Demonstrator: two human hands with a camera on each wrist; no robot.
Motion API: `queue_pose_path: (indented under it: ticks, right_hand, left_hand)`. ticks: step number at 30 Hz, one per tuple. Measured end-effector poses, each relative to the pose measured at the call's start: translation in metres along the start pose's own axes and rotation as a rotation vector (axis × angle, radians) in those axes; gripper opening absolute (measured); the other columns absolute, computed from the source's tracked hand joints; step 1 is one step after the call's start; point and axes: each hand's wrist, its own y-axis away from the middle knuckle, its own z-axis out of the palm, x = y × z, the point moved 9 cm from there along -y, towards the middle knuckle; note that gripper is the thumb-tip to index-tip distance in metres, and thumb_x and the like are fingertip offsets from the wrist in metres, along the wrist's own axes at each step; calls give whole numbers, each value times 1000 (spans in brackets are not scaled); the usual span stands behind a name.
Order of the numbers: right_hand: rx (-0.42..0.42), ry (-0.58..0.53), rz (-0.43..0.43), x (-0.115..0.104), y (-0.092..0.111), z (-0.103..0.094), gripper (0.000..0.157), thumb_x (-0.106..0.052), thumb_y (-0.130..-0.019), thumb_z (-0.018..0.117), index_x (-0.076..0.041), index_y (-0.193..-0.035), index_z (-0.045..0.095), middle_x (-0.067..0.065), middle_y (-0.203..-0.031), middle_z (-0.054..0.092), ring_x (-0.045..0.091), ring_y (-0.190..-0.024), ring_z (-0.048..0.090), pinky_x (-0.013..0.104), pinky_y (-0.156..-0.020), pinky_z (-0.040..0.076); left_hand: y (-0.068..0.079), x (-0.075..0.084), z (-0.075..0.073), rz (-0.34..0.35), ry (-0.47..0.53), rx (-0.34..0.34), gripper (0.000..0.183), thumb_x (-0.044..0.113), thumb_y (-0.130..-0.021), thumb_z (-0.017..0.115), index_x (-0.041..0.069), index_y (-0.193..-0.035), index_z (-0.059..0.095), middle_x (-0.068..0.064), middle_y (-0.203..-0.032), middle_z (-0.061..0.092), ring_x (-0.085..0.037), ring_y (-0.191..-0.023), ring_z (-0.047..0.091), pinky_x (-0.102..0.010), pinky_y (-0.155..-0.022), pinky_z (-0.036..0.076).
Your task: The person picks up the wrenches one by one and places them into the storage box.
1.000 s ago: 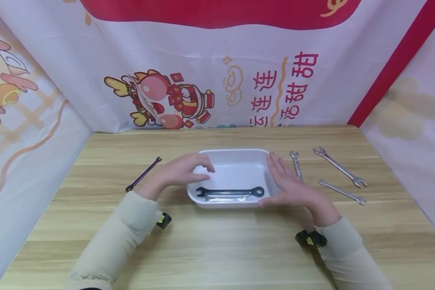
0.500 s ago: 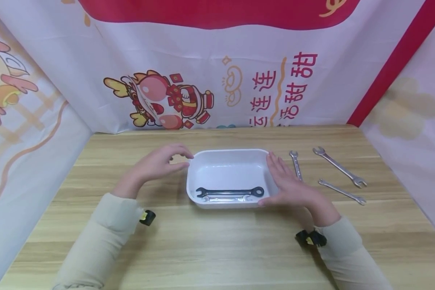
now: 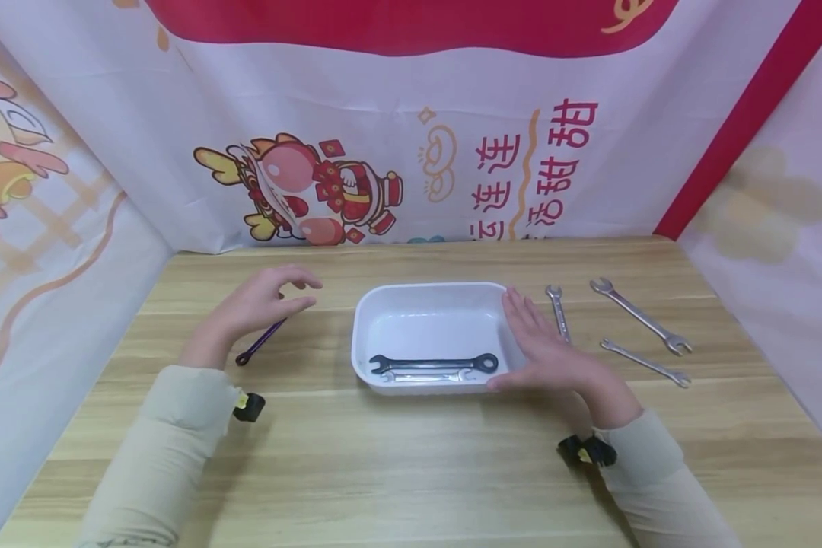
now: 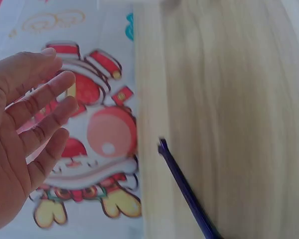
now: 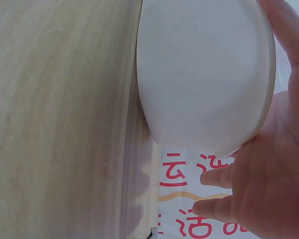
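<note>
The right hand [image 3: 544, 346] rests against a white tray [image 3: 431, 329].

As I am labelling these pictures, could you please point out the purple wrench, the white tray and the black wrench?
Purple wrench [image 4: 188, 191], left wrist view: middle of the visible shaft.
White tray [image 3: 438, 333], head view: bare floor.
Black wrench [image 3: 433, 364], head view: middle of the shaft.

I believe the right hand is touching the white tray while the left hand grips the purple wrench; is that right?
Not quite: the left wrist view shows the left hand empty, clear of the purple wrench. The right hand is touching the white tray.
</note>
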Motion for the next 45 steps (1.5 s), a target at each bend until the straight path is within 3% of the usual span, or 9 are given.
queue_pose_path:
  ticks: [7, 14, 23, 29, 37, 45]
  right_hand:
    - [-2, -10, 3, 1, -1, 2, 139, -61, -70, 81, -7, -158, -13, 9, -165, -21, 42, -153, -13, 64, -121, 0]
    - [-9, -16, 9, 2, 0, 4, 140, -62, -69, 81, -8, -158, -13, 7, -165, -21, 41, -153, -12, 64, -122, -1]
    - [-13, -20, 14, 2, 0, 4, 141, -64, -69, 81, -11, -158, -14, 5, -165, -22, 39, -154, -12, 63, -122, -1]
    - [-5, -14, 9, 3, 0, 4, 141, -65, -68, 80, -11, -158, -14, 5, -165, -22, 39, -154, -12, 63, -122, -1]
    - [4, -1, 5, 2, 0, 2, 141, -68, -68, 79, -9, -158, -13, 7, -166, -21, 41, -153, -11, 64, -122, 0]
    - [5, 6, 3, 3, -2, 2, 141, -67, -68, 79, -8, -158, -12, 8, -165, -20, 41, -153, -10, 64, -122, 1]
  left_hand:
    - [12, -34, -4, -14, -7, 45, 24, 12, -93, 68, 2, -115, 70, -18, -117, 70, -36, -108, 63, -58, -94, 51]
    - [22, -63, 1, -76, 2, 32, 24, 9, -92, 68, -2, -114, 70, -20, -114, 70, -34, -101, 65, -56, -91, 51]
    - [29, -86, 9, -164, 11, 14, 21, 10, -91, 70, 2, -110, 72, -15, -106, 70, -27, -96, 63, -36, -83, 52]
    - [30, -92, 14, -167, 17, 7, 20, 11, -90, 72, 1, -107, 72, -17, -106, 70, -30, -96, 65, -47, -88, 54]
    - [26, -97, 19, -139, -13, -22, 23, 10, -85, 77, -1, -104, 72, -12, -95, 71, -19, -85, 64, -30, -77, 53]
    - [23, -96, 22, -116, -13, -29, 22, 7, -83, 77, -2, -102, 71, -12, -90, 70, -18, -81, 63, -27, -73, 51]
